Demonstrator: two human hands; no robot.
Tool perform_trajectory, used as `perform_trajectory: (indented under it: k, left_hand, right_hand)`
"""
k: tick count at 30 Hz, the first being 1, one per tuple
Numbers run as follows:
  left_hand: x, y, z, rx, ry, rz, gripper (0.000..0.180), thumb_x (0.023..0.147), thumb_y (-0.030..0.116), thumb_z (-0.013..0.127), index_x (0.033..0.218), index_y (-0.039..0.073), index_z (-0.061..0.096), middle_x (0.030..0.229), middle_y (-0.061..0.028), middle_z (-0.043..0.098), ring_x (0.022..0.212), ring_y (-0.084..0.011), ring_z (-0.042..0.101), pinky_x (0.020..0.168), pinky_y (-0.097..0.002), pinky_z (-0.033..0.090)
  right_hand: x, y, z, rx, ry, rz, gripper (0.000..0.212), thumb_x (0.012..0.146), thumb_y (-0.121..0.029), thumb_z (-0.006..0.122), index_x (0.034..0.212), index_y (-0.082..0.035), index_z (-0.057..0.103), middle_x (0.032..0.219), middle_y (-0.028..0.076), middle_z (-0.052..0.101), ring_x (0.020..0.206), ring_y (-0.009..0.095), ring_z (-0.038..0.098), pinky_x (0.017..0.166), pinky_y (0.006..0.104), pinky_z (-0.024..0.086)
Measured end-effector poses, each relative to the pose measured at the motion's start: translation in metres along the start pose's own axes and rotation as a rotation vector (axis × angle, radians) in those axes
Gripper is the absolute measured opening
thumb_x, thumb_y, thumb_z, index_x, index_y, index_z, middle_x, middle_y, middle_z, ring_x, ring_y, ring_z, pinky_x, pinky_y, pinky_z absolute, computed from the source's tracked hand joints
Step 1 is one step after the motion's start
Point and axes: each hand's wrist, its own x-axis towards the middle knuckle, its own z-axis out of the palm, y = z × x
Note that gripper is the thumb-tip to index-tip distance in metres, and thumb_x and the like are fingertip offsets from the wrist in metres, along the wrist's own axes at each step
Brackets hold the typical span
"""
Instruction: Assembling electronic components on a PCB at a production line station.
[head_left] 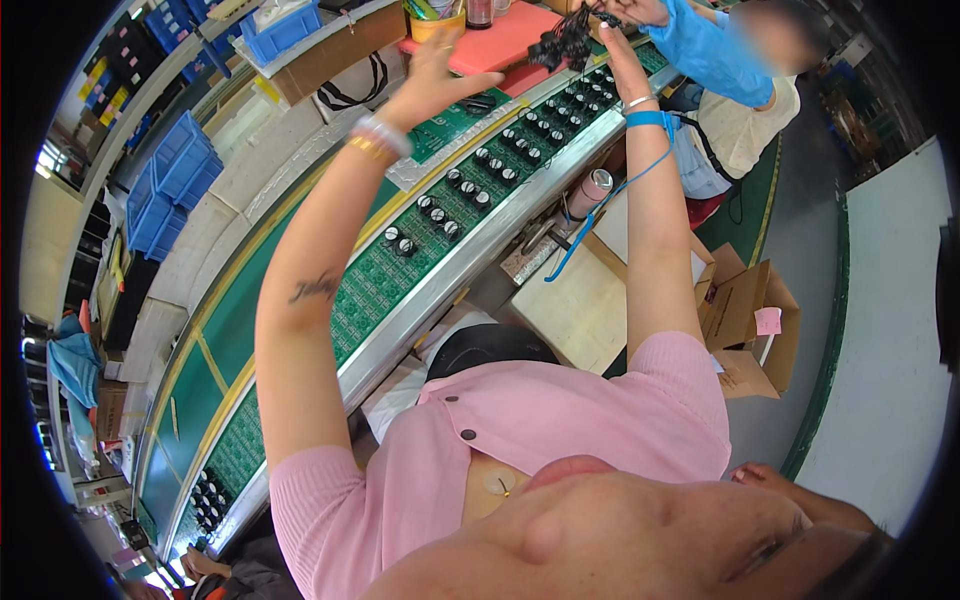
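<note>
My left hand [436, 82] reaches out over the far edge of the conveyor line, empty, with fingers spread and thumb stretched to the right. My right hand [622, 66] is raised edge-on above the line, its fingers straight. Between my hands hangs a tangle of black corded parts [562, 45], closest to my right fingertips; whether they touch is unclear. A co-worker's hand [640, 11] in a blue sleeve is at the tangle's upper end. Below, green circuit boards [385, 285] run along the line, many carrying black round components with pale tops [432, 213]. A blue wrist strap with a cord [648, 119] circles my right wrist.
Blue bins [172, 185] stand at left beyond the line. A red mat [505, 40] with a yellow pot [437, 22] lies at the back. A pink can [590, 192] stands below the line's near rail, and an open cardboard box [750, 315] sits at right.
</note>
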Motion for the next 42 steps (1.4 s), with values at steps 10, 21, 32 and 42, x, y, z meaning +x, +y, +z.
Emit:
perform_trajectory:
  k: [10, 21, 32, 42]
  left_hand:
    - [0.09, 0.025, 0.096, -0.412, -0.357, 0.024, 0.059, 0.07, 0.039, 0.075, 0.114, 0.005, 0.056, 0.105, -0.009, 0.062, 0.099, -0.0189, 0.056, 0.084, -0.0286, 0.044]
    - [0.005, 0.042, -0.009, -0.36, -0.236, -0.127, 0.037, 0.092, 0.034, 0.052, 0.079, 0.002, 0.061, 0.066, -0.0053, 0.061, 0.065, -0.0145, 0.058, 0.065, -0.0293, 0.047]
    - [-0.311, -0.034, -0.309, 0.4, 0.411, -0.873, 0.032, 0.09, 0.031, 0.055, 0.076, 0.002, 0.06, 0.072, -0.0058, 0.061, 0.069, -0.0138, 0.058, 0.066, -0.0281, 0.045]
    - [-0.554, -0.116, -0.348, 0.938, 1.189, -1.299, 0.042, 0.084, 0.041, 0.055, 0.096, 0.002, 0.065, 0.104, -0.0242, 0.061, 0.102, -0.0419, 0.054, 0.086, -0.0481, 0.042]
  right_hand:
    - [-0.048, -0.097, 0.021, -0.086, -0.414, -0.05, 0.052, 0.096, -0.05, 0.034, 0.108, -0.002, 0.05, 0.105, 0.009, 0.051, 0.102, 0.017, 0.045, 0.093, 0.0279, 0.035]
    - [-0.094, -0.109, 0.039, -0.002, -0.402, -0.191, 0.055, 0.097, -0.039, 0.037, 0.136, 0.001, 0.037, 0.14, 0.016, 0.038, 0.132, 0.026, 0.032, 0.108, 0.0336, 0.022]
    - [-0.211, -0.141, 0.124, 0.424, -1.097, 0.24, 0.087, 0.086, -0.068, 0.033, 0.141, -0.001, 0.027, 0.136, 0.022, 0.041, 0.129, 0.03, 0.037, 0.106, 0.0411, 0.024]
    - [-0.24, -0.148, 0.172, 0.424, -1.22, 0.387, 0.081, 0.09, -0.064, 0.027, 0.14, -0.001, 0.028, 0.131, 0.021, 0.046, 0.124, 0.028, 0.043, 0.103, 0.0386, 0.029]
